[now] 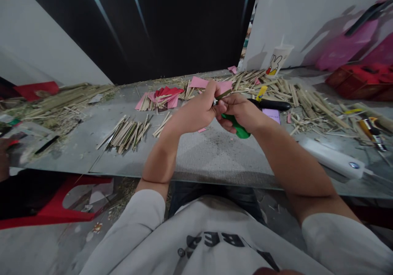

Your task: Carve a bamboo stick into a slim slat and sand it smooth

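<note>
Over the middle of the grey table, my two hands meet. My right hand point(241, 110) is closed round a tool with a green handle point(240, 130), whose metal end shows between the hands. My left hand point(203, 108) is closed at that metal end, its fingers pinched on a small greenish strip point(224, 94) that sticks out to the right. Just behind the hands lies pink paper point(199, 82). Left of them, pink and red paper pieces point(166, 96) rest on thin sticks, and a loose pile of cut sticks point(127, 134) lies nearer the front.
A paper cup point(278, 59), a black-handled tool point(273, 104) and a phone point(271, 115) are at the right, among scattered sticks. Farther right are a white device point(334, 158) and a red box point(360, 80). Another person's hand point(4, 158) shows at the left edge.
</note>
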`<state>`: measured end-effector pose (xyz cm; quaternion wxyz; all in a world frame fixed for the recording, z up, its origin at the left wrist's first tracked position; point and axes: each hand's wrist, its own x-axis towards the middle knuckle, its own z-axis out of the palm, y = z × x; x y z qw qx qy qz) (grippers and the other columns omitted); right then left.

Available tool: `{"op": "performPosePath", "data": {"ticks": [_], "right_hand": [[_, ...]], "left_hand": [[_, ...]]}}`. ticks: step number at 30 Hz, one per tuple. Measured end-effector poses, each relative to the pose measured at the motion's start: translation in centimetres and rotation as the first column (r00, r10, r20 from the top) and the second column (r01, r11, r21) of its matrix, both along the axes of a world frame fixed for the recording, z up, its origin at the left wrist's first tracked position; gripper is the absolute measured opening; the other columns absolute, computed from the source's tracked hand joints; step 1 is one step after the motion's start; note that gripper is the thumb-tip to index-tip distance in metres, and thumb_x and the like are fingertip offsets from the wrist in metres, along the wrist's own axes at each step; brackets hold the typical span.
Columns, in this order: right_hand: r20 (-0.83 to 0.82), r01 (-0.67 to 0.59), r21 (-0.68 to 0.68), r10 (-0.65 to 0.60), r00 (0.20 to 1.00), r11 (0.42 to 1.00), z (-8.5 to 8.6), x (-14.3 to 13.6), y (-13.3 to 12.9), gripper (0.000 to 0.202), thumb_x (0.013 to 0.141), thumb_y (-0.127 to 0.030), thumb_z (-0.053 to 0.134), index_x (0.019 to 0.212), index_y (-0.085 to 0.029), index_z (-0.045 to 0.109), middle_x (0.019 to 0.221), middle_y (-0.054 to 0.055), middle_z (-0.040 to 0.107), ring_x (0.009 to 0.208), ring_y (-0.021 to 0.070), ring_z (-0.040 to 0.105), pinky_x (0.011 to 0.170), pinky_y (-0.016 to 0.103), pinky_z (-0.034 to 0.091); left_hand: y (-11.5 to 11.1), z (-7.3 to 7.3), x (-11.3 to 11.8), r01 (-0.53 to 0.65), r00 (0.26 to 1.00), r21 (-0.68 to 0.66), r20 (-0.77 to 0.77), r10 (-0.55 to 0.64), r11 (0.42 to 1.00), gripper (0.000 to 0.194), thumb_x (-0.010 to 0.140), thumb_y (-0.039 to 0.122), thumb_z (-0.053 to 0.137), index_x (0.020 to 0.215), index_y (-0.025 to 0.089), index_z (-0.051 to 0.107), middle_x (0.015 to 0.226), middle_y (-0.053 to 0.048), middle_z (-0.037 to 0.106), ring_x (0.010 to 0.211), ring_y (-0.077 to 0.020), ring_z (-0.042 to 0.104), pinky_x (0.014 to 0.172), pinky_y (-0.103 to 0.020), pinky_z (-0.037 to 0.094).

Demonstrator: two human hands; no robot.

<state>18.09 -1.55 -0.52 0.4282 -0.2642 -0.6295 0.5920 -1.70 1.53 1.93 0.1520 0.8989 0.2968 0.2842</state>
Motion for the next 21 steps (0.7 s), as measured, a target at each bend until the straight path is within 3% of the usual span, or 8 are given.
{"op": "performPosePath", "data": {"ticks": [3, 7, 12, 21], "right_hand": [[-0.021, -0.005, -0.044, 0.004, 1.0, 0.999, 0.0, 0.1, 0.0, 0.04, 0.094, -0.04, 0.086, 0.074, -0.024, 0.055, 0.054, -0.004, 0.046, 0.042, 0.0099, 0.039, 0.031, 0.023, 0.035], [-0.082, 0.103, -0.05, -0.107, 0.991, 0.993, 0.0, -0.5, -0.3, 0.034, 0.093, -0.033, 0.083, 0.076, -0.024, 0.055, 0.061, -0.002, 0.05, 0.043, 0.01, 0.041, 0.03, 0.023, 0.035], [-0.109, 0.23, -0.026, -0.232, 0.967, 0.973, 0.1, -1.0, -0.8, 0.042, 0.102, -0.042, 0.081, 0.078, -0.025, 0.051, 0.064, -0.002, 0.05, 0.045, 0.0103, 0.043, 0.034, 0.022, 0.038], [-0.049, 0.028, -0.036, -0.03, 0.998, 0.999, 0.0, -0.1, 0.0, 0.035, 0.094, -0.038, 0.085, 0.074, -0.021, 0.061, 0.057, -0.003, 0.049, 0.041, 0.0099, 0.042, 0.031, 0.023, 0.037]], "left_hand": [[0.0, -0.2, 0.0, -0.006, 1.0, -0.008, -0.006, 0.006, 1.0, 0.015, 0.109, 0.029, 0.059, 0.116, 0.026, 0.046, 0.09, 0.001, 0.064, 0.075, -0.0172, 0.058, 0.068, -0.036, 0.037], [0.3, -0.3, 0.2, 0.003, 0.999, -0.01, 0.045, -0.003, 1.0, 0.013, 0.112, 0.033, 0.058, 0.117, 0.026, 0.048, 0.086, 0.001, 0.063, 0.077, -0.018, 0.06, 0.07, -0.036, 0.04], [0.7, -0.5, 0.3, -0.049, 0.991, 0.052, 0.125, 0.043, 0.997, 0.013, 0.113, 0.031, 0.059, 0.112, 0.026, 0.047, 0.093, -0.002, 0.064, 0.08, -0.0184, 0.059, 0.072, -0.037, 0.04], [0.2, -0.3, 0.3, -0.005, 0.99, 0.025, 0.14, 0.001, 1.0, 0.026, 0.106, 0.025, 0.066, 0.109, 0.026, 0.041, 0.092, 0.001, 0.055, 0.077, -0.0167, 0.055, 0.071, -0.036, 0.04]]}}
